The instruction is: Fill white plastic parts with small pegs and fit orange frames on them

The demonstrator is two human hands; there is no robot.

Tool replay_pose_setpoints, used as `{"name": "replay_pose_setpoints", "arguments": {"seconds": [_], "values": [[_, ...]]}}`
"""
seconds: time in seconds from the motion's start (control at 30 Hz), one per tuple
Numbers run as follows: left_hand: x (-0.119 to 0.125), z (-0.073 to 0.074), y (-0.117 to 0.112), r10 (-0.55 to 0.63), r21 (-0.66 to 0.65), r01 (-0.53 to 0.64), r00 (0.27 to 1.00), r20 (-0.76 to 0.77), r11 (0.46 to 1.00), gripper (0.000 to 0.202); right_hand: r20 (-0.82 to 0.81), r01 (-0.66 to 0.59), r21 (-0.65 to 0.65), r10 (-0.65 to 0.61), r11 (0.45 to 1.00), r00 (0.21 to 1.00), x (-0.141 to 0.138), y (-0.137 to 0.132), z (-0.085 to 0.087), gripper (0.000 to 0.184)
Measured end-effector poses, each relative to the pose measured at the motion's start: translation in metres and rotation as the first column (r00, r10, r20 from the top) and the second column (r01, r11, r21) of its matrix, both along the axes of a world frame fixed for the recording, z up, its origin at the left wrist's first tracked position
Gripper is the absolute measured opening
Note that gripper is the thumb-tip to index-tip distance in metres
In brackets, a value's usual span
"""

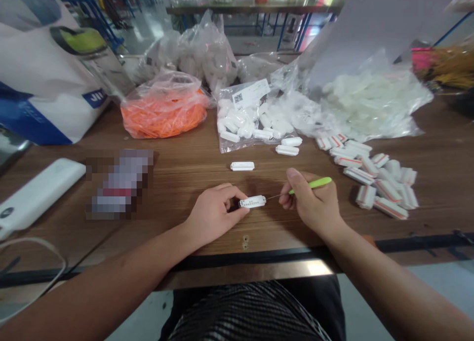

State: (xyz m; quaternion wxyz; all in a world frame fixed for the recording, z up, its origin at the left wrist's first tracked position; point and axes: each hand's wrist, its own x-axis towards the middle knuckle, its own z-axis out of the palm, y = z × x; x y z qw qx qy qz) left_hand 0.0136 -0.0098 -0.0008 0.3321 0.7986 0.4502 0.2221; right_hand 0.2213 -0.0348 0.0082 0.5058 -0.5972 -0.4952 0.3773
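Between the thumb and fingers of my left hand point(215, 210) is the left end of a small white plastic piece with a row of dark holes point(252, 202). My right hand point(311, 198) grips a thin metal tool with a bright green handle point(319, 183). Its fine tip points left and comes close to the right end of the piece; whether it touches, I cannot tell. A similar white piece point(242, 166) lies just beyond my left hand. Two more, one of them a white piece point(287, 150), lie farther back by the plastic bag.
Right of my hands lies a pile of white pieces with orange strips point(385, 183). Behind stand a bag of orange parts point(165, 109), a bag of white pieces point(252, 116) and a bag of pale translucent parts point(370, 104). A white elongated device point(44, 193) and a blurred-out object point(122, 183) lie left.
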Motion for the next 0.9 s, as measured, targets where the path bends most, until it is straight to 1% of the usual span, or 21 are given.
{"name": "replay_pose_setpoints", "arguments": {"seconds": [0.13, 0.43, 0.53, 0.63, 0.73, 0.8, 0.9], "values": [[-0.0002, -0.0009, 0.0008, -0.006, 0.009, 0.006, 1.000, 0.000, 1.000, 0.009, -0.033, -0.015, -0.033, 0.014, 0.999, 0.999, -0.0005, 0.0016, 0.0001, 0.047], [0.0003, 0.0002, 0.0003, -0.004, 0.010, 0.004, 1.000, -0.007, 1.000, 0.009, -0.013, -0.023, -0.055, 0.023, 0.998, 1.000, -0.0029, 0.0018, -0.0007, 0.048], [0.0000, -0.0008, 0.0004, -0.004, 0.008, 0.004, 1.000, -0.007, 1.000, 0.009, 0.022, -0.017, -0.065, 0.018, 0.998, 1.000, -0.0038, 0.0028, 0.0013, 0.048], [-0.0003, -0.0009, 0.0007, -0.007, 0.003, 0.007, 1.000, -0.003, 1.000, 0.010, 0.111, -0.016, -0.033, 0.020, 0.999, 0.994, -0.0054, 0.0015, 0.0046, 0.047], [-0.0003, -0.0006, 0.0005, -0.005, -0.001, 0.005, 1.000, 0.000, 1.000, 0.010, 0.201, -0.057, 0.027, 0.050, 0.998, 0.978, -0.0064, -0.0011, 0.0055, 0.046], [-0.0002, -0.0006, 0.0002, -0.004, 0.001, 0.004, 1.000, 0.000, 1.000, 0.010, 0.201, -0.071, 0.041, 0.062, 0.997, 0.978, -0.0060, -0.0024, 0.0039, 0.046], [0.0001, -0.0005, -0.0002, -0.003, 0.007, 0.003, 1.000, -0.003, 1.000, 0.010, 0.128, -0.051, 0.041, 0.045, 0.998, 0.991, -0.0042, -0.0027, -0.0001, 0.047]]}}
